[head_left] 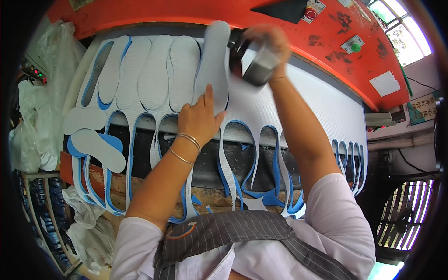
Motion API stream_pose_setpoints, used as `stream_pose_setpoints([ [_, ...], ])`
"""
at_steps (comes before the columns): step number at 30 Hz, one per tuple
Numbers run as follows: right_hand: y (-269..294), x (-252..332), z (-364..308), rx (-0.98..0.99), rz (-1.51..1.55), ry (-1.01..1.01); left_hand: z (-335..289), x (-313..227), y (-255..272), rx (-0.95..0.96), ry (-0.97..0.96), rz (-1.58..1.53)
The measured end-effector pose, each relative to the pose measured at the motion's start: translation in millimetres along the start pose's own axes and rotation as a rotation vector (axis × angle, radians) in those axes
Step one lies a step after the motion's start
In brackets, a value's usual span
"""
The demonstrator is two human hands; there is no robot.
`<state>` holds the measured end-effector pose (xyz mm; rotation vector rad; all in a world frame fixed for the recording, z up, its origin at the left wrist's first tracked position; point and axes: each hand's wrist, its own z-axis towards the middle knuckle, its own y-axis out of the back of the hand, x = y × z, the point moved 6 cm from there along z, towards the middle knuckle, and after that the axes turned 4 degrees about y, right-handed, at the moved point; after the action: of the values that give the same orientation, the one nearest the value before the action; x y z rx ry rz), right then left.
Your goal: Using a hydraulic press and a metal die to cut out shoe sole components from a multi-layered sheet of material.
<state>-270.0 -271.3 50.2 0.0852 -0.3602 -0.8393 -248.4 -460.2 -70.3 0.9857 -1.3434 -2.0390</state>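
My left hand (201,114) rests on the near end of a white insole (212,60), index finger stretched along it and thumb spread to the side. That insole lies across the far part of a white ribbed foam sheet (298,102), its tip overlapping the sheet's far edge. My right hand (275,44), raised at the right of the insole, grips a dark and silver metal piece with a curved band, which looks like a cutting die (260,67). Motion blurs both this hand and the die. Several cut insole shapes (156,70) sit in the sheet left of my left hand.
Loose white insoles with blue undersides (100,147) overlap at the left. Cut-out strips of sheet (233,177) hang over the near edge. Behind stands a red machine beam (186,16) with a red button (311,14) and a green button (356,47). Plastic bags (51,93) hang left.
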Motion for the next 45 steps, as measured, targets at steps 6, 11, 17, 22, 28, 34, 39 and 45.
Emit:
stream_pose_setpoints([
  [6,53,-23,5,0.106,-0.048,-0.625,68,-17,2,0.307,-0.035,0.188],
  [11,27,-75,-97,0.561,-0.327,-1.076,131,4,-43,-0.011,-0.121,0.193],
  [17,2,-98,-84,0.653,-0.552,-1.055,144,11,-48,-0.216,0.061,0.113],
  [22,11,-22,-139,0.771,-0.168,-0.435,142,35,-51,-0.134,0.065,0.12],
  [28,2,7,-141,0.675,-0.326,-0.39,162,34,-38,-0.112,0.05,0.12],
  [34,22,20,-144,0.671,-0.316,-0.328,150,18,-45,-0.116,0.029,0.098],
  [39,44,26,-137,0.622,-0.301,-0.302,144,-7,-20,-0.178,0.003,0.173],
  [45,119,49,-99,0.51,-0.133,-0.433,92,-33,-1,-0.04,-0.044,0.008],
])
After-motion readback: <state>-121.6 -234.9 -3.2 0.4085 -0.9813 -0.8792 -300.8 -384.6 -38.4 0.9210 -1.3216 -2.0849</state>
